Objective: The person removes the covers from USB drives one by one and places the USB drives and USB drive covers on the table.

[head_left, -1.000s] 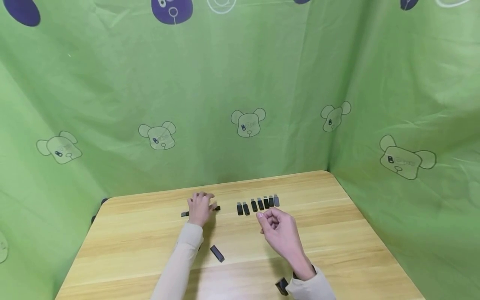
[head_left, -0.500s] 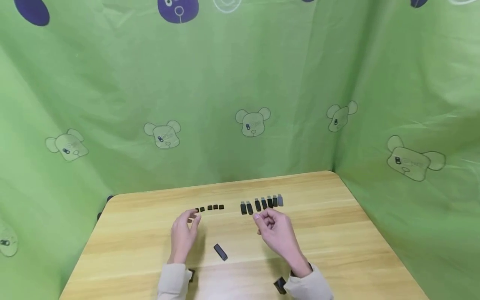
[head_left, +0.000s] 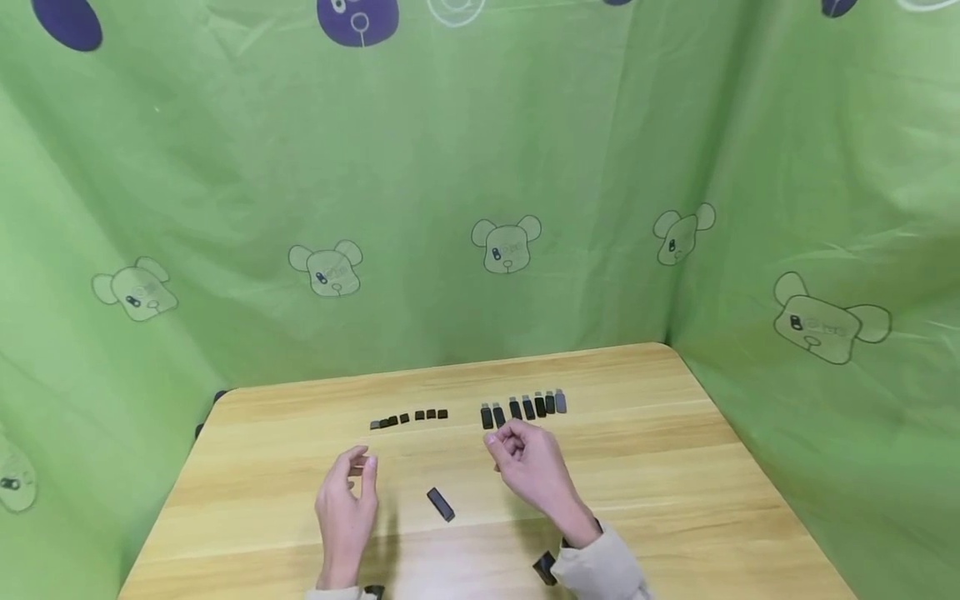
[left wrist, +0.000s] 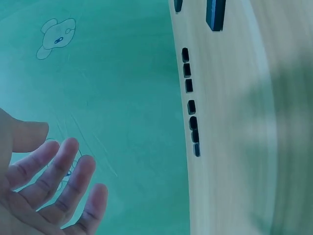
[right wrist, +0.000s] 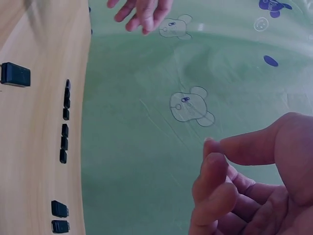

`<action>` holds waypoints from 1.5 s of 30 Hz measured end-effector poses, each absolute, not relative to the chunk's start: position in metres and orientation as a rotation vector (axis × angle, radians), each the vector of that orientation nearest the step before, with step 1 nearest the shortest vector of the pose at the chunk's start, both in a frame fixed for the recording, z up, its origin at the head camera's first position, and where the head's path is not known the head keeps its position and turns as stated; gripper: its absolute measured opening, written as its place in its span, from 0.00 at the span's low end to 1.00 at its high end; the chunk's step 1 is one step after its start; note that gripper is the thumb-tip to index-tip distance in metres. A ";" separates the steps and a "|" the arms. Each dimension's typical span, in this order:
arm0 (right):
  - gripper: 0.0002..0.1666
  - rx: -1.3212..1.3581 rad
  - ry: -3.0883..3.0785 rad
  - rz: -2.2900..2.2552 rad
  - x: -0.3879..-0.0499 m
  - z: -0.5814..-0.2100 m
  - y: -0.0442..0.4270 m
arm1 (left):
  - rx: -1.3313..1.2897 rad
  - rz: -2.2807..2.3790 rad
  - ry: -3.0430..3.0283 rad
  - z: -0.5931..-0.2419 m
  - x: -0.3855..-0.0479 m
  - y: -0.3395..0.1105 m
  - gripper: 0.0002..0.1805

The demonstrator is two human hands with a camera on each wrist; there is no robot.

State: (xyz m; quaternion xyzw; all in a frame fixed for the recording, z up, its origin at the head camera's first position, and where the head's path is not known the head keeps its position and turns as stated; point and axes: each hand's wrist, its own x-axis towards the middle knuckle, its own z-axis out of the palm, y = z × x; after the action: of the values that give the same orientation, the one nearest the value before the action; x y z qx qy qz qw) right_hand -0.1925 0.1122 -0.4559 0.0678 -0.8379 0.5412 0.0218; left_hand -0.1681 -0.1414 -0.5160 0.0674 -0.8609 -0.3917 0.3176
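Observation:
A dark USB stick (head_left: 441, 504) lies slantwise on the table between the two hands; it also shows in the left wrist view (left wrist: 215, 14). Toward the back left is a row of several small black caps (head_left: 419, 415). Several USB sticks (head_left: 528, 407) with their plugs bared stand in a row at the back right. The left hand (head_left: 345, 504) hovers over the table's left part, fingers relaxed and apart, nothing in it. Just in front of the right row, the right hand (head_left: 528, 467) has curled fingers, thumb tip against the index finger, nothing visible between them.
The wooden table (head_left: 637, 500) meets a green curtain (head_left: 420, 167) at the back and sides. A small black device (head_left: 545, 568) is at the right cuff. Wood surface shows between the two rows and in front of them.
The left hand has drawn back from the row of caps toward the person, uncovering the whole row. The right hand has shifted slightly left. The lone USB stick has stayed put.

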 end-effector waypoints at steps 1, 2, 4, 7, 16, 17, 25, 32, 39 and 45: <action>0.06 0.218 -2.611 1.663 -0.193 -0.457 0.110 | 0.185 -1.032 -2.255 -0.516 -0.167 -0.141 0.10; 0.06 0.229 -2.626 1.646 -0.194 -0.458 0.109 | 0.189 -1.031 -2.247 -0.516 -0.165 -0.141 0.10; 0.06 0.255 -2.668 1.588 -0.196 -0.461 0.105 | 0.194 -1.027 -2.229 -0.515 -0.163 -0.140 0.09; 0.07 0.317 -2.713 1.478 -0.199 -0.468 0.099 | 0.186 -1.033 -2.210 -0.516 -0.160 -0.138 0.08; 0.06 0.397 -2.883 1.288 -0.206 -0.493 0.077 | 0.211 -1.056 -2.217 -0.519 -0.153 -0.133 0.08; 0.07 0.395 -2.903 1.270 -0.206 -0.496 0.074 | 0.215 -1.058 -2.219 -0.519 -0.153 -0.133 0.08; 0.11 0.331 -3.046 1.138 -0.204 -0.514 0.056 | 0.206 -1.041 -2.215 -0.516 -0.154 -0.138 0.08; 0.22 0.354 -3.144 1.039 -0.199 -0.530 0.046 | 0.212 -1.030 -2.215 -0.517 -0.153 -0.140 0.08; 0.21 0.425 -3.144 0.920 -0.197 -0.539 0.043 | 0.228 -1.028 -2.217 -0.517 -0.151 -0.142 0.08; 0.27 0.402 -3.144 0.907 -0.198 -0.544 0.041 | 0.233 -1.049 -2.231 -0.516 -0.150 -0.142 0.08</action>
State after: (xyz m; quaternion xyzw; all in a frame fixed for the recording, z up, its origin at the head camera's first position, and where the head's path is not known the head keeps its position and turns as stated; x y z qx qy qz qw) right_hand -0.1981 0.0410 -0.5437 0.1214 -0.9508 0.2742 -0.0775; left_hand -0.1501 -0.1416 -0.5159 0.0888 -0.8517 -0.4002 0.3265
